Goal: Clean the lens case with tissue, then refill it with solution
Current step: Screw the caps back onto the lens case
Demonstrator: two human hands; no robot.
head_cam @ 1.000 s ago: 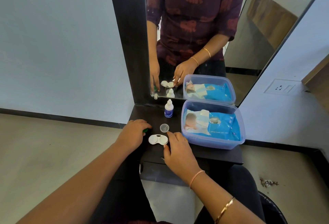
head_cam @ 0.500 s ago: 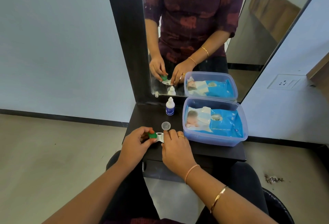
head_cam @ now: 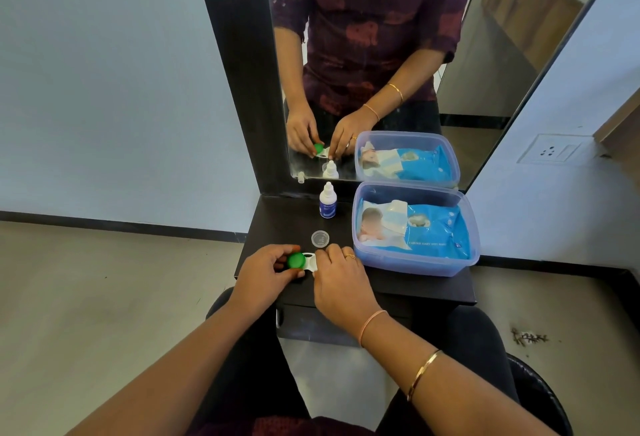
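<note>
The white lens case [head_cam: 310, 261] lies near the front left edge of the dark shelf [head_cam: 398, 283]. A green cap [head_cam: 296, 260] sits on its left well, pinched between thumb and fingers of my left hand [head_cam: 265, 271]. My right hand [head_cam: 341, 283] presses fingertips on the case's right end, covering the right well. A small white solution bottle [head_cam: 327, 200] with a blue label stands upright at the back of the shelf. A clear round cap [head_cam: 319, 238] lies just behind the case.
A clear blue-tinted plastic box [head_cam: 464, 255] holding a blue pack of wet wipes [head_cam: 415, 228] fills the shelf's right side. A mirror [head_cam: 381, 55] in a black frame rises behind the shelf. My dark-clothed knees and a black seat are below.
My left hand brought the green cap from the shelf's left edge onto the case's left well. My right hand shifted onto the case's right end.
</note>
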